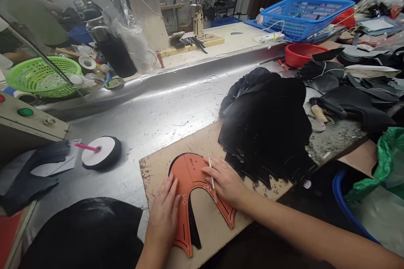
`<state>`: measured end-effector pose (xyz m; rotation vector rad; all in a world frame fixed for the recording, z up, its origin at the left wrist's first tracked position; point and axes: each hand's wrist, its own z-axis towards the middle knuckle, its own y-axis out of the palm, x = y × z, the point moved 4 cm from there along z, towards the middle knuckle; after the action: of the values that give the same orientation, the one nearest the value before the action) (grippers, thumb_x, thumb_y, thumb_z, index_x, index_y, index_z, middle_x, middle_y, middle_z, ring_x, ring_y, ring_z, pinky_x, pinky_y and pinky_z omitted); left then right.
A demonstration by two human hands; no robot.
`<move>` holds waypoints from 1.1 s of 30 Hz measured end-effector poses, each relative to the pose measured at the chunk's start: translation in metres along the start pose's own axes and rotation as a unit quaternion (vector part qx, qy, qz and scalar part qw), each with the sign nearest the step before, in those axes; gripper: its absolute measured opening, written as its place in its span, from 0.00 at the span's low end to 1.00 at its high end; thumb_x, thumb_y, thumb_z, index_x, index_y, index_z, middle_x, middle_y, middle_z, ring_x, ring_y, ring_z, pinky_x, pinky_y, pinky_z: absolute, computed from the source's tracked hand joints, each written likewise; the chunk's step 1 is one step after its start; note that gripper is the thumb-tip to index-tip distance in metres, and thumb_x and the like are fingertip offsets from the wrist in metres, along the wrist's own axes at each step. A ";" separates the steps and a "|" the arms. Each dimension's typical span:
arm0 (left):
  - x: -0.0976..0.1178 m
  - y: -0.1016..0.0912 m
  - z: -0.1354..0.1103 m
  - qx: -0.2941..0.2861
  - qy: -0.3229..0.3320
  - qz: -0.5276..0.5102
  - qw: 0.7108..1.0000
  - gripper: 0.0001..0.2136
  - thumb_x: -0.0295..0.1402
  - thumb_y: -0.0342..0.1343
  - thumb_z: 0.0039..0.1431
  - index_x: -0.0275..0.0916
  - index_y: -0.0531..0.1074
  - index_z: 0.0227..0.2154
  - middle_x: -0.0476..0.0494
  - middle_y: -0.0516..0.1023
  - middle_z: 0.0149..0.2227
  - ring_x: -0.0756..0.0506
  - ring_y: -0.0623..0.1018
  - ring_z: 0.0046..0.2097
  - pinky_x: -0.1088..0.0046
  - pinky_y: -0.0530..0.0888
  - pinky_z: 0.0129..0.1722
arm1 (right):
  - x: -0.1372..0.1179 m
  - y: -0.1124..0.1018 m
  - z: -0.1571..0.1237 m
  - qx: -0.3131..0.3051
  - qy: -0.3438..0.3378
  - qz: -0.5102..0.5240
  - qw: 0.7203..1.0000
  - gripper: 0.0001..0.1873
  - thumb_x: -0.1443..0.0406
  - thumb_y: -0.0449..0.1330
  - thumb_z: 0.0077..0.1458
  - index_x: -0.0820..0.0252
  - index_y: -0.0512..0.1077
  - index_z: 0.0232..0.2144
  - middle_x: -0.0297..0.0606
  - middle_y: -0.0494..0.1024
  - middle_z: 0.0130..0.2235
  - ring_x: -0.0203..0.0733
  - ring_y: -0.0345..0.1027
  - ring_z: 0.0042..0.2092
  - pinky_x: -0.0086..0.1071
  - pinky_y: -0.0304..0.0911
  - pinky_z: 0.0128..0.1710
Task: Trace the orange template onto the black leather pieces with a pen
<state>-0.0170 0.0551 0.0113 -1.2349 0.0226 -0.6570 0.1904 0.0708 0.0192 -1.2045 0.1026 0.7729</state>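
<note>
An orange, horseshoe-shaped flat template (189,176) is seen lying on a black cut piece of thin sheet material (194,229), both on a brown cardboard mat (217,222) at about six o'clock on the steel-topped bench (151,113). The left hand (164,214) is laid flat, fingers spread slightly and pressed down on the template's left limb. The right hand (225,183) is rested on the right limb, with a thin white marking pencil (212,178) pinched between thumb and fingers, its tip near the template's inner edge.

The template is judged to be light, thin and fairly stiff, yet liable to slide over the smooth piece beneath, so it is best held by flat pressure on both limbs rather than by its edges. The black piece appears soft and limp and would be lifted most easily at an outer edge.

A heap of black cut pieces (268,126) is stacked at two o'clock from the template. A white roll of tape with a pink stick (101,151) lies at ten o'clock, a green plastic basket (42,75) farther off in the same direction, and a blue plastic basket (303,14) at one o'clock.
</note>
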 end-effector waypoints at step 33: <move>0.005 -0.001 -0.004 -0.030 -0.007 -0.025 0.999 0.16 0.33 0.46 0.63 0.44 0.66 0.53 0.39 0.68 0.57 0.42 0.68 0.58 0.57 0.69 0.54 | -0.059 -0.029 0.001 -0.149 -0.076 0.269 0.949 0.14 0.64 0.50 0.63 0.60 0.71 0.46 0.40 0.78 0.40 0.38 0.70 0.41 0.31 0.64 0.43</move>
<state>-0.0154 0.0491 0.0125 -1.3005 -0.0003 -0.6950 0.1626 0.0391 0.0698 -1.4166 0.1967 1.3964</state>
